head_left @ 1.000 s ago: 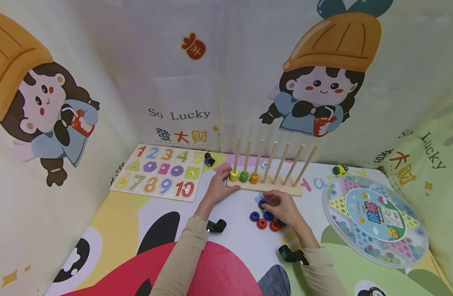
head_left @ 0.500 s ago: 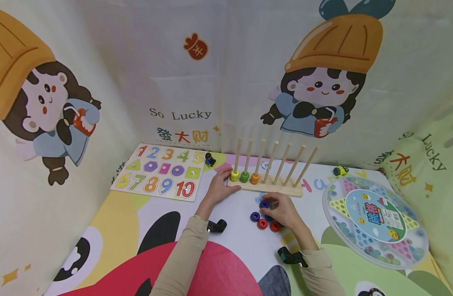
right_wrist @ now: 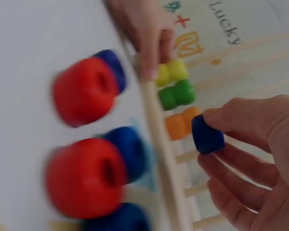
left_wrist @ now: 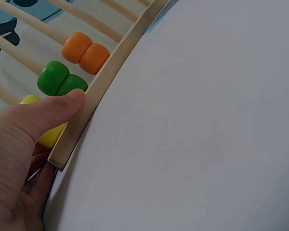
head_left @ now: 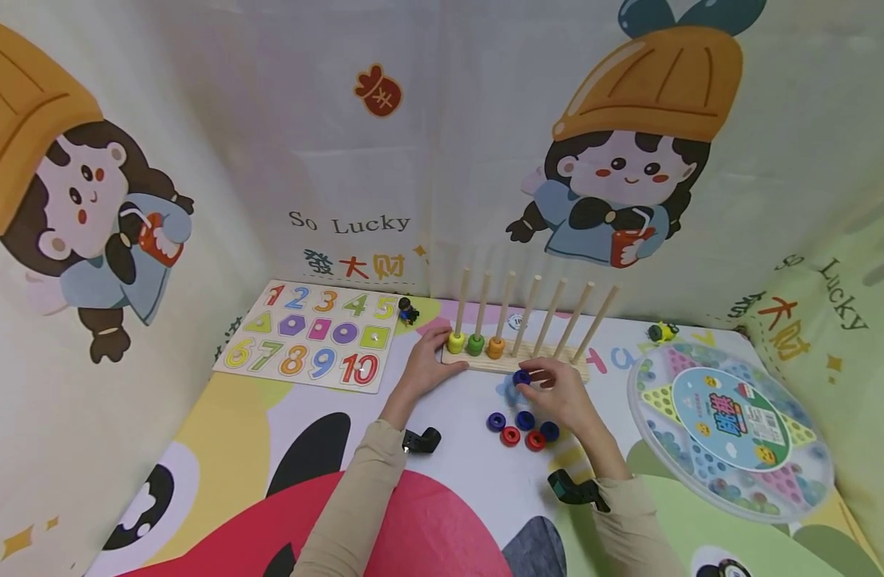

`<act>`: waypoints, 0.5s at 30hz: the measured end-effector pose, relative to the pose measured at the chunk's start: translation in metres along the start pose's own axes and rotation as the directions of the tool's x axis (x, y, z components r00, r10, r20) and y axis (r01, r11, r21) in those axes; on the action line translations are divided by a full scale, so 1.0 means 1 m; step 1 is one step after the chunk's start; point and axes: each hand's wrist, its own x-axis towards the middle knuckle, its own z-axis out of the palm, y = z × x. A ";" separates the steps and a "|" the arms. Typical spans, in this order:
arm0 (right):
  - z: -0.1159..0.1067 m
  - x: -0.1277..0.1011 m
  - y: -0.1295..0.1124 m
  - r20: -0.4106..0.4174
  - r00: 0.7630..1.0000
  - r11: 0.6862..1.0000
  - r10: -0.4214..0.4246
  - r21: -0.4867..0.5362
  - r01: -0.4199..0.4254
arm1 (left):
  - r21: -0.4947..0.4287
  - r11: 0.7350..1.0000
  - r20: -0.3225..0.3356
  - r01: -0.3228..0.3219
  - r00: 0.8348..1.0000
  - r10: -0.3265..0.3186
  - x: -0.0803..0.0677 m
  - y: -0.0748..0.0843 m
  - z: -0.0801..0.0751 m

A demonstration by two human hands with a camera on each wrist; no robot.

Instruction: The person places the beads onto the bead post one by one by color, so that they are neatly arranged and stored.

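Pinched in the right hand (head_left: 567, 397), a blue bead (head_left: 522, 377) hovers mid-frame before the peg rack (head_left: 485, 362); the left hand (head_left: 425, 365) grips the rack's left end.

Both forearms, in beige sleeves, reach forward from the lower edge of the view, each wrist bearing a small black camera. The left hand (head_left: 425, 365) lies extended, thumb pressed forward and fingers loosely curled beneath. The right hand (head_left: 560, 393) is raised slightly, thumb and fingertips (right_wrist: 216, 115) closed in a pinch.
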 end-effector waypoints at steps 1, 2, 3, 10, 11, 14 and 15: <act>-0.003 0.002 -0.002 -0.018 1.000 1.000 -0.015 0.001 0.016 | 0.000 1.000 0.000 0.001 1.000 -0.001 0.000 0.000 0.000; -0.007 0.004 -0.004 -0.036 0.999 1.000 -0.029 -0.003 0.029 | 0.003 1.000 0.001 0.002 1.000 -0.002 0.000 0.000 0.000; -0.010 0.006 -0.006 -0.056 0.997 0.999 -0.043 -0.008 0.043 | 0.005 1.000 0.002 0.003 1.000 -0.003 0.000 0.000 0.000; -0.033 0.019 -0.030 -0.233 0.960 0.988 -0.154 -0.031 0.151 | 0.013 1.000 -0.007 -0.028 1.000 0.028 0.000 0.000 -0.001; -0.035 0.021 -0.033 -0.253 0.952 0.985 -0.172 -0.036 0.169 | 0.015 1.000 -0.007 -0.028 1.000 0.028 0.000 0.000 0.000; -0.042 0.028 -0.041 -0.297 0.932 0.978 -0.209 -0.038 0.207 | 0.015 1.000 -0.008 -0.025 1.000 0.025 -0.001 0.001 0.000; -0.044 0.030 -0.044 -0.308 0.927 0.976 -0.213 -0.037 0.212 | 0.014 1.000 -0.008 -0.022 1.000 0.022 -0.001 0.001 0.000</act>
